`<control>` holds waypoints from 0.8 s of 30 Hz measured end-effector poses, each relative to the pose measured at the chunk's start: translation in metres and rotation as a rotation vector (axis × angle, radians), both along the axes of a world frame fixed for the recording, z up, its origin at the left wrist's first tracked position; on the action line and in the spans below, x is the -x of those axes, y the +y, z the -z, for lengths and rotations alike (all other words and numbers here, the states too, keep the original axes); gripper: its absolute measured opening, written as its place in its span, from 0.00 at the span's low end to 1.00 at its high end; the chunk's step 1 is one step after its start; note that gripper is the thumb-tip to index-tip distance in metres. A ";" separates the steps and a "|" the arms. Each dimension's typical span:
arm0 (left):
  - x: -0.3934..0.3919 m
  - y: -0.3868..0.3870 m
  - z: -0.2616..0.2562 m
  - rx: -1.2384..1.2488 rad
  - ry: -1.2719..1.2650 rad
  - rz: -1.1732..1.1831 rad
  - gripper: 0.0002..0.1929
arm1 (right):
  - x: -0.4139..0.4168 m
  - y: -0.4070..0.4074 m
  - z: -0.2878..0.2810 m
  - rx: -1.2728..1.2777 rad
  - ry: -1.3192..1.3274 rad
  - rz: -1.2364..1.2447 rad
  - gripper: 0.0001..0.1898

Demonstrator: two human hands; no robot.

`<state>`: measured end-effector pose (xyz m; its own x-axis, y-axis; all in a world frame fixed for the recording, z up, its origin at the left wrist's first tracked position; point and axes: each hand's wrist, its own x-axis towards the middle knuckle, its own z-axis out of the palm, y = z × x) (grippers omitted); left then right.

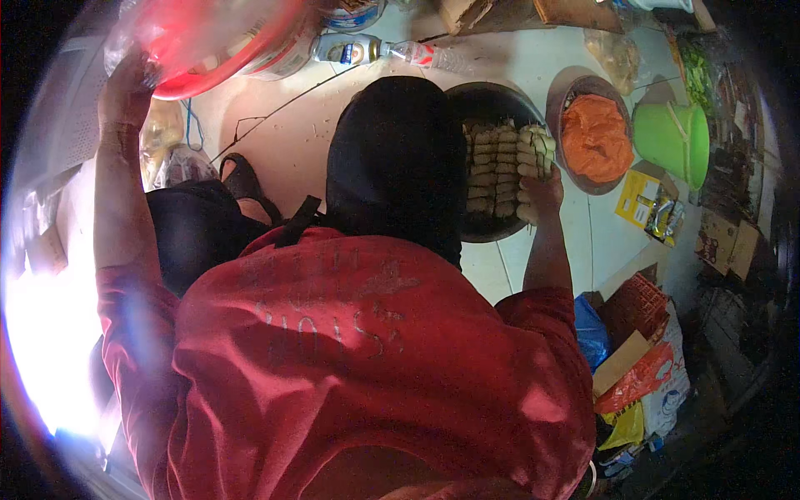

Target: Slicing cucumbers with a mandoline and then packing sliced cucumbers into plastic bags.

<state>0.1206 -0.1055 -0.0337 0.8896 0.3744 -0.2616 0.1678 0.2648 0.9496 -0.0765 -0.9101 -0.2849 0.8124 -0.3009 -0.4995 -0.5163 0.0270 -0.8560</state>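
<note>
My left hand (128, 81) is raised at the upper left, against clear plastic film (119, 53) beside the rim of a red plastic basin (219, 78); blur and glare hide its fingertips. At the right, my right hand (542, 190) holds the near end of a row of pale, plump pieces on thin sticks (534, 147). That row lies at the right side of a dark round basin (500, 234). More rows of similar skewered pieces (494, 165) lie side by side in the basin. The dark-covered head hides the basin's left part.
Right of the basin stand a bowl with an orange plastic bag (597, 137) and a tipped green bucket (681, 147). A drink can (345, 49) and clear bottle (431, 55) lie beyond. A yellow box (637, 199), red crate (637, 306) and bags crowd the right side.
</note>
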 end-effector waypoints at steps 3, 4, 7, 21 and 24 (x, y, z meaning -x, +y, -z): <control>0.009 0.013 -0.009 0.050 0.013 -0.117 0.23 | -0.018 0.040 -0.014 0.400 0.008 -0.142 0.29; 0.013 0.039 -0.005 -0.237 -0.039 0.049 0.23 | -0.032 0.069 -0.048 0.832 -0.012 -0.317 0.28; 0.004 -0.012 -0.022 0.155 -0.013 -0.094 0.21 | -0.030 0.078 -0.106 1.164 0.182 -0.399 0.29; 0.004 -0.010 -0.023 0.065 0.010 0.049 0.05 | -0.088 0.162 -0.240 1.105 0.682 -1.003 0.15; -0.012 0.167 0.074 0.782 -0.011 0.192 0.05 | -0.117 0.197 -0.229 1.035 0.659 -1.061 0.12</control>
